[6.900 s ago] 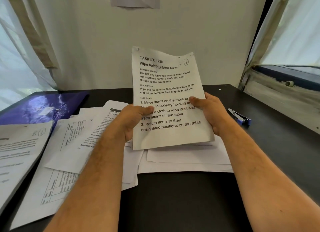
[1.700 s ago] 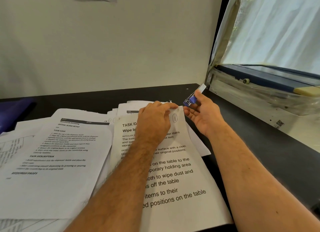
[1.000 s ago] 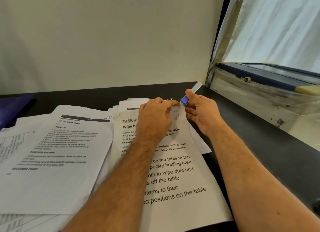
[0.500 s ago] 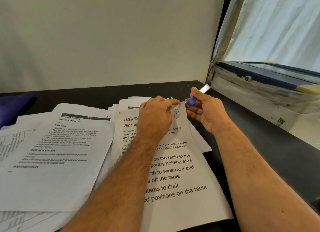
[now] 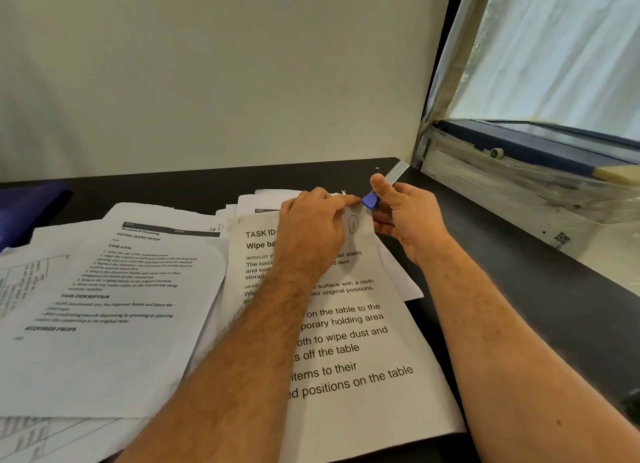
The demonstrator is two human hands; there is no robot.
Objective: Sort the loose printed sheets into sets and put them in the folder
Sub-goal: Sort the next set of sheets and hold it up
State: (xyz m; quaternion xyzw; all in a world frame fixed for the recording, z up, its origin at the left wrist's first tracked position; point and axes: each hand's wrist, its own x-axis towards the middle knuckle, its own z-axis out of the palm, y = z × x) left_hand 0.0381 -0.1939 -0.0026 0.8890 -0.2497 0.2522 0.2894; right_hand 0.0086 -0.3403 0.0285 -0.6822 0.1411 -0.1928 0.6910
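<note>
A printed sheet headed "TASK ID" (image 5: 346,324) is laid on the dark surface (image 5: 519,289), with its top right corner marked by a circled handwritten "1". The upper part of this sheet is pressed down by the left hand (image 5: 311,234), whose fingers are curled with the fingertips at the sheet's top edge, close to the corner. A small blue-and-silver stapler (image 5: 377,194) is gripped in the right hand (image 5: 405,216), the thumb being laid along its top and the fingers wrapped beneath; its blue end is set at the sheet's top right corner, just beside the left fingertips, while its silver end is pointed away toward the window frame (image 5: 519,171). Further white sheets are seen protruding from under the held sheet at its top and right edges. To the left, a sheet headed "INITIAL SCENE SETUP" (image 5: 114,306) is spread over other loose printed pages, some bearing tables. A dark blue folder (image 5: 24,209) is partly visible at the far left edge of the surface, well apart from both hands.
</note>
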